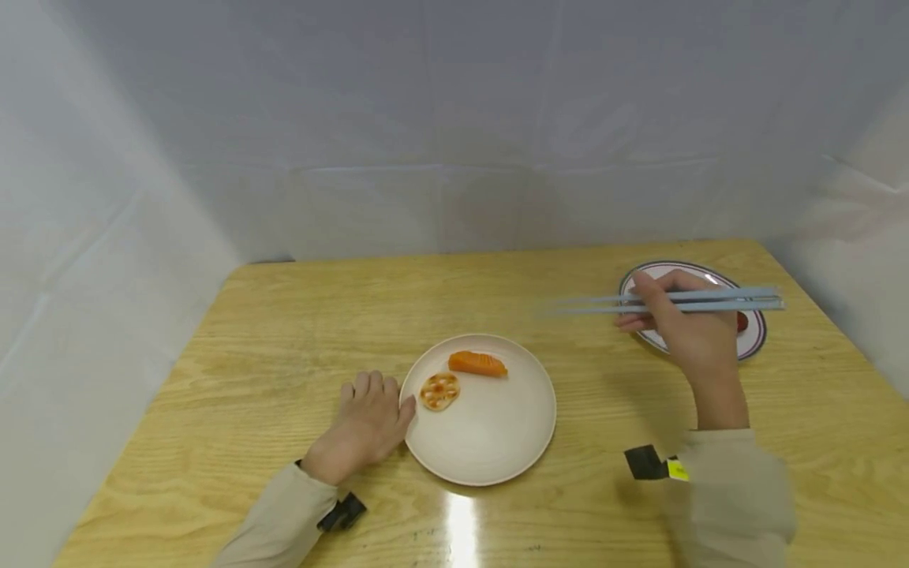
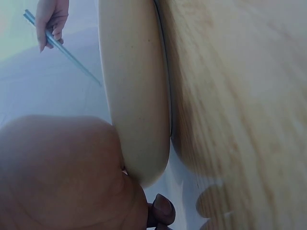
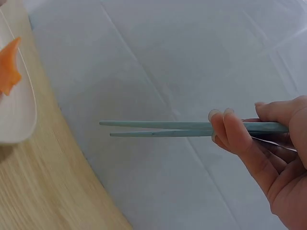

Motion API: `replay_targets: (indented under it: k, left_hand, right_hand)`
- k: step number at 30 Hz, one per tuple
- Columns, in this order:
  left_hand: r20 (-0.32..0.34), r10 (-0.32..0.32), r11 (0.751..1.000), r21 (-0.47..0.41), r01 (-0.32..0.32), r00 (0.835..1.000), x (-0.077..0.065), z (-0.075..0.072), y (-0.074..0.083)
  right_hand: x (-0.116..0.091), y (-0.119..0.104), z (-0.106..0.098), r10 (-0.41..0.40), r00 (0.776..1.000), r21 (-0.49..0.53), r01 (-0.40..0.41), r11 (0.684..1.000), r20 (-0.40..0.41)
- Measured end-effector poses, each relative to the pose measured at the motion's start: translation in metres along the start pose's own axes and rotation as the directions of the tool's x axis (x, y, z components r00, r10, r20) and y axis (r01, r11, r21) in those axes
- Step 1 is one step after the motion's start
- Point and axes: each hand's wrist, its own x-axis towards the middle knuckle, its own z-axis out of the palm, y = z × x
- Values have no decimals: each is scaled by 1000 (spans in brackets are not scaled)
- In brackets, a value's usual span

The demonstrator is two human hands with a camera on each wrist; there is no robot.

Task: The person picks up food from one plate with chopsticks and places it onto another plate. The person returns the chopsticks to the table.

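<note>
A pair of pale blue chopsticks (image 1: pixel 724 300) lies level in my right hand (image 1: pixel 699 339), which grips them over the oval plate at the right. Their tips point left, slightly parted, with nothing between them in the right wrist view. My left hand (image 1: pixel 369 422) rests beside the round cream plate (image 1: pixel 490 434), its thumb touching the rim and its fingers pointing forward, loosely extended. The plate's outer wall (image 2: pixel 136 72) shows close up in the left wrist view. On that plate lie an orange sliced piece of food (image 1: pixel 477 364) and a browned lotus root slice (image 1: pixel 439 392).
Behind my right hand, a white oval plate (image 1: pixel 753 341) with dark rim lines is partly covered; a small red item (image 1: pixel 742 322) shows on it. The wooden table (image 1: pixel 284 339) ends against pale sheeting (image 1: pixel 483 118) at the back and sides.
</note>
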Motion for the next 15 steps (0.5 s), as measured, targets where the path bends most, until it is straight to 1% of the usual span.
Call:
replay_targets:
  k: [2,5,7,9,11,12,13,15]
  left_hand:
    - [2,0,1000,1,0,1000,0,0,0]
    - [5,5,1000,11,-5,1000,0,-1,1]
    - [6,7,1000,14,-7,1000,0,-1,1]
    - [6,8,1000,12,-8,1000,0,-1,1]
    - [6,7,1000,8,-7,1000,0,-2,1]
    - [7,6,1000,4,-6,1000,0,-2,1]
    - [9,6,1000,2,-6,1000,0,-2,1]
    - [9,6,1000,0,-6,1000,0,-2,1]
  right_hand:
    - [0,2,-9,1,1000,46,-1,999,-17]
    - [-2,4,-24,22,997,67,-17,998,-73]
    - [-3,4,-33,28,991,63,-20,998,-133]
    - [-3,4,-43,32,982,79,-18,997,-186]
    - [-4,4,-52,36,972,65,-21,998,-232]
    - [-5,4,-56,47,965,49,-35,998,-257]
    - [-5,4,-60,46,960,22,-42,999,-274]
    - [-7,5,-68,48,951,-68,-72,995,-305]
